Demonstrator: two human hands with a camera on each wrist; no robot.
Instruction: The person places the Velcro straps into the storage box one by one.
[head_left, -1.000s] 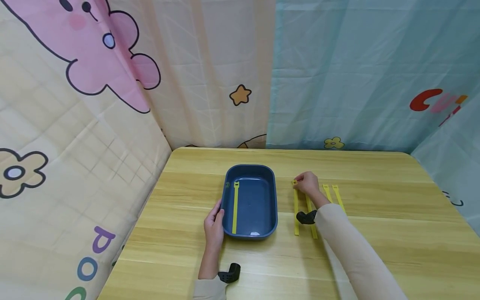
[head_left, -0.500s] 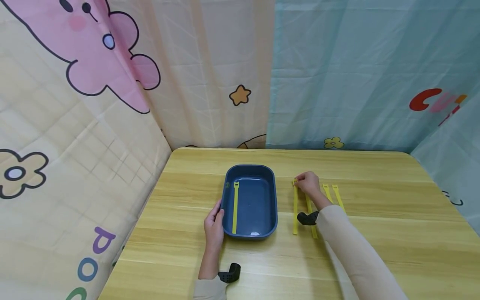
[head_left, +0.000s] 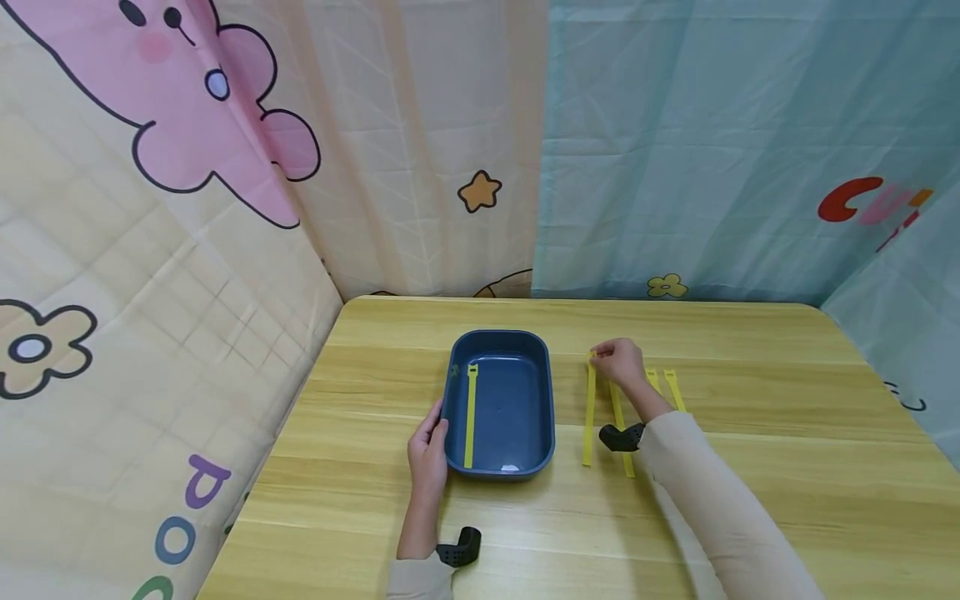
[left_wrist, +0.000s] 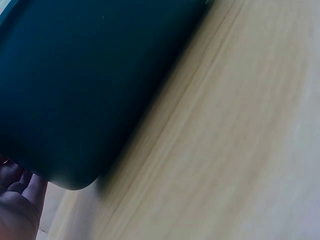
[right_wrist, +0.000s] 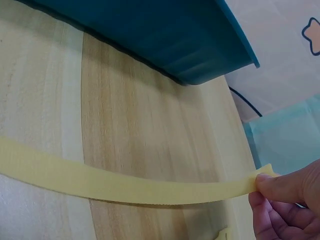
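Observation:
A dark blue plastic tub (head_left: pixel 517 417) stands on the table, with one yellow hook-and-loop cable tie (head_left: pixel 471 417) lying lengthwise inside near its left wall. My left hand (head_left: pixel 429 458) holds the tub's left side near the front corner; the left wrist view shows its fingers (left_wrist: pixel 34 192) against the outer wall. To the right of the tub, my right hand (head_left: pixel 621 365) pinches another yellow cable tie (right_wrist: pixel 140 190) at its slotted end between thumb and fingers. This end is raised, and the tie bows down to the left in the right wrist view.
More yellow cable ties lie on the wooden table (head_left: pixel 787 400): one (head_left: pixel 619 417) beneath the right wrist, two (head_left: pixel 673 387) further right, partly hidden by the forearm. Patterned curtains (head_left: pixel 420 150) hang behind the table and at its sides.
My right hand has lifted slightly with the pinched cable tie, whose lower end has slid a little left and away from me. The left hand and tub have not moved.

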